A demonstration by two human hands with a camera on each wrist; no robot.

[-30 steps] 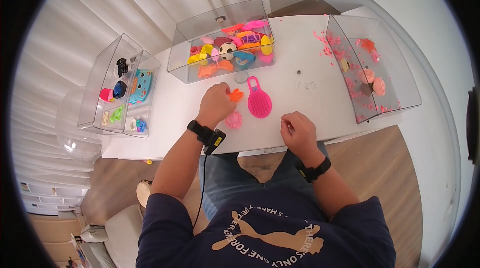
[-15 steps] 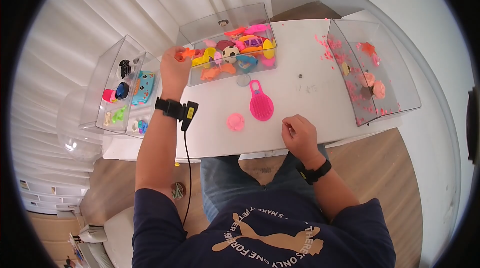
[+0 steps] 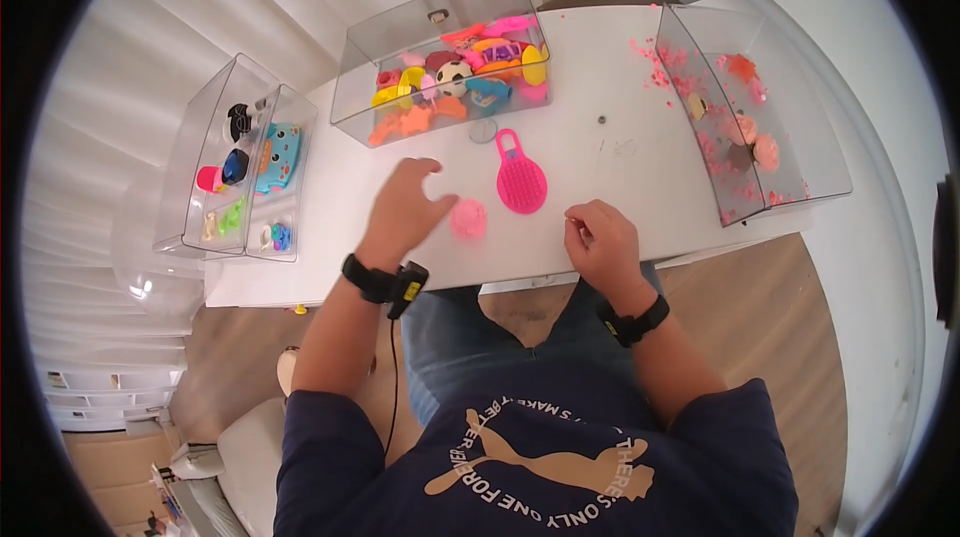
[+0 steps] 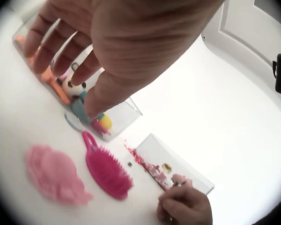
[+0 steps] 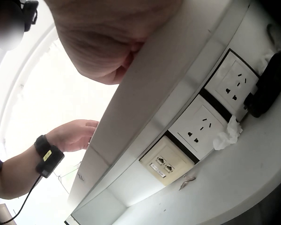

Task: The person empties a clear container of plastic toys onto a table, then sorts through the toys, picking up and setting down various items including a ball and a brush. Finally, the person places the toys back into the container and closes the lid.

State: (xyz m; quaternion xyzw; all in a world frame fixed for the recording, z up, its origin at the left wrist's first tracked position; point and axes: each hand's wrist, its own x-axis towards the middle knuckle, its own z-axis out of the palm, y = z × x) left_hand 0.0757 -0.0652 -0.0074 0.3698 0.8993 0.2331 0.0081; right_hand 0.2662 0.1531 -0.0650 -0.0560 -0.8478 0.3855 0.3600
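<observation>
My left hand (image 3: pixel 402 209) hovers over the table with fingers spread and nothing in them. Just to its right lies a light pink, scalloped piece (image 3: pixel 468 220), seen larger in the left wrist view with ruffled edges (image 4: pixel 56 174). Farther right is a bright pink hairbrush (image 3: pixel 522 187), bristles up, its looped handle pointing away from me. My right hand (image 3: pixel 605 245) rests near the table's front edge, fingers loosely curled, with no object showing in it. Orange toys (image 3: pixel 416 119) lie inside the clear bin (image 3: pixel 340 117) at the back.
That back bin also holds a small soccer ball (image 3: pixel 454 78) and several colourful toys. A divided clear bin (image 3: pixel 168 227) with a blue animal-faced toy (image 3: pixel 279 159) stands left. At right, another clear bin (image 3: pixel 810 195) holds flowers, with pink confetti (image 3: pixel 655 62) beside it. A clear disc (image 3: pixel 483 131) lies near the brush.
My left hand picked an orange piece off the table, carried it to the back bin's left end and let go, then came back empty beside the pink piece. My right hand stayed put.
</observation>
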